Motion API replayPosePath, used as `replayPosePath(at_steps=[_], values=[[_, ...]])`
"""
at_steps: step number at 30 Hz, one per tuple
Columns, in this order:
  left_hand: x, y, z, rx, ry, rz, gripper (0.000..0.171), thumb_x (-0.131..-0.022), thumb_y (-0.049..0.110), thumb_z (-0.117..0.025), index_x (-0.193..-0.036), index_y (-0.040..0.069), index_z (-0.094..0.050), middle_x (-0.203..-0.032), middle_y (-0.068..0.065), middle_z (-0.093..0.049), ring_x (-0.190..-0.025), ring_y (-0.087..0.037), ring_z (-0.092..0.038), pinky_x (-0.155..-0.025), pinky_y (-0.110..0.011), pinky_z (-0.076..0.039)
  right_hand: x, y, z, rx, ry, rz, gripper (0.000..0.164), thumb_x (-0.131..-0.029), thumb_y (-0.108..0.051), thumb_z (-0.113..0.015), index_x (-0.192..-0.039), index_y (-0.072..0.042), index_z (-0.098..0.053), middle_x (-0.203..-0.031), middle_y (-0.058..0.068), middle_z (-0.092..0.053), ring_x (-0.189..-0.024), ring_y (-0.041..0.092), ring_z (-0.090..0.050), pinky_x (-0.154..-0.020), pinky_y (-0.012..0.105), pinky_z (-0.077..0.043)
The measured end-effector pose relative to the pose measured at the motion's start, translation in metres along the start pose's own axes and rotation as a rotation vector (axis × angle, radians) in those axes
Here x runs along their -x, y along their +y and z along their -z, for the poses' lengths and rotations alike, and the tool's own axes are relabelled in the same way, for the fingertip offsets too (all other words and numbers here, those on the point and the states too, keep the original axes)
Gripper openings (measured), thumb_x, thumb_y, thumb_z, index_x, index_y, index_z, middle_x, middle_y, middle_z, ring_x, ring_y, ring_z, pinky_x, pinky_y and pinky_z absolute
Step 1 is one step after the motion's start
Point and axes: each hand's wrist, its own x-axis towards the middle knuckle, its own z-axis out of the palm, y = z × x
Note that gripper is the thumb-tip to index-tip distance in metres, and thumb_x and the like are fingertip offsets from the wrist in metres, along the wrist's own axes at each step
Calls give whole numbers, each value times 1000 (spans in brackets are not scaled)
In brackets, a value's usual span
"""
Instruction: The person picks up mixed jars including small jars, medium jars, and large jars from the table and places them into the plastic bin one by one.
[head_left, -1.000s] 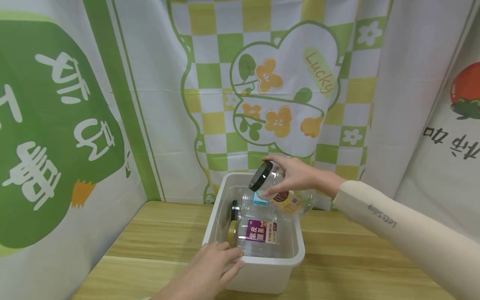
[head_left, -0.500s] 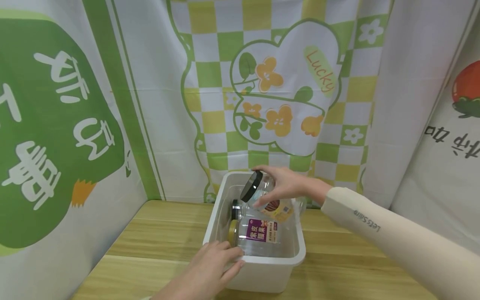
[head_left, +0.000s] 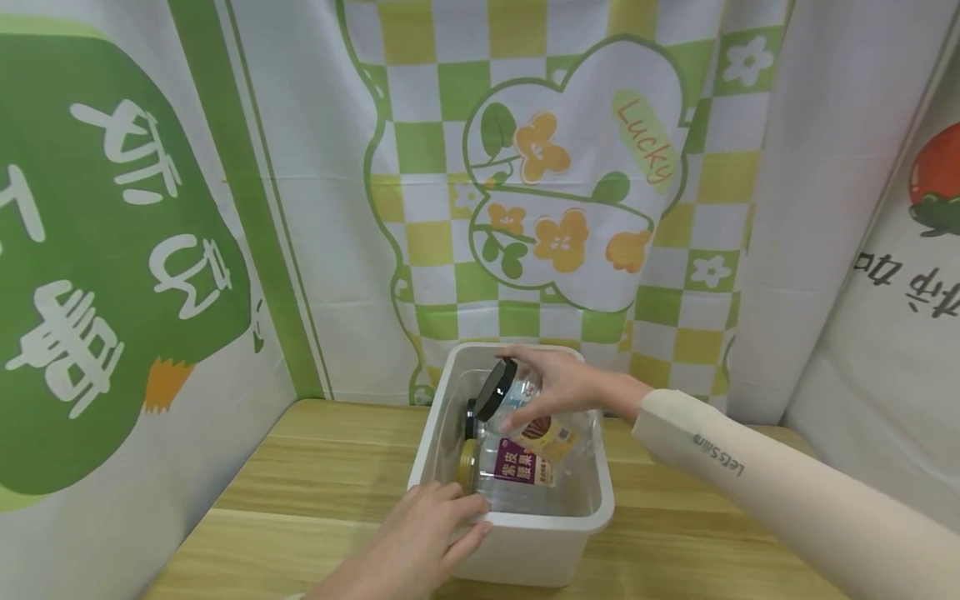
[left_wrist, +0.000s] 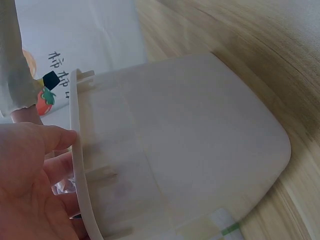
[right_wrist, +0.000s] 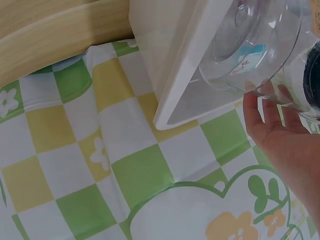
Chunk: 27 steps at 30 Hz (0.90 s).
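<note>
My right hand (head_left: 562, 385) grips a clear plastic jar (head_left: 546, 433) with a black lid and an orange label, holding it tilted inside the white tub's opening. Its lid points left and up. Below it in the tub (head_left: 517, 557) lies another clear jar (head_left: 516, 463) on its side, with a yellow lid and purple label. Behind that shows a further black lid (head_left: 471, 419), its jar mostly hidden. My left hand (head_left: 429, 525) holds the tub's near left rim; in the left wrist view its thumb rests at the rim (left_wrist: 76, 150) and the fingers reach inside.
The tub stands on a wooden table (head_left: 315, 467). Close behind it hangs a checked green, yellow and white cloth (head_left: 420, 275). Printed cloths also hang at the left (head_left: 120, 275) and right (head_left: 885, 350).
My right hand has brought the black-lidded jar left and down into the tub's opening, over the purple-label jar. My left hand has stayed at the rim.
</note>
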Motion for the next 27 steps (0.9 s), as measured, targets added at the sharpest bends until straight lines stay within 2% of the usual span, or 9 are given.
replayPosePath(at_steps=[12, 21, 27], values=[[-2, -1, 0, 15, -12, -9, 26, -107, 38, -62, -115, 18, -77, -95, 5, -71, -83, -9, -58, -77, -34, -50, -1, -1, -7, -24, -63, -10, 107, -83, -51, -88, -167, -22, -29, -157, 23, -50, -136, 40, -55, -107, 58, -50], [-2, 0, 0, 24, -14, 3, 27, -106, 38, -62, -116, 18, -78, -95, 7, -69, -82, -7, -54, -77, -33, -49, 3, 4, -3, -106, -29, -9, 102, -87, -48, -85, -168, -25, -28, -168, 15, -37, -141, 48, -50, -108, 60, -48], [-2, 0, 2, 11, -21, -3, 24, -107, 36, -62, -113, 18, -77, -95, 6, -70, -83, -9, -56, -78, -35, -50, 8, 15, -4, -110, 14, 10, 91, -93, -48, -79, -166, -20, -33, -167, 15, -39, -138, 46, -54, -106, 58, -51]])
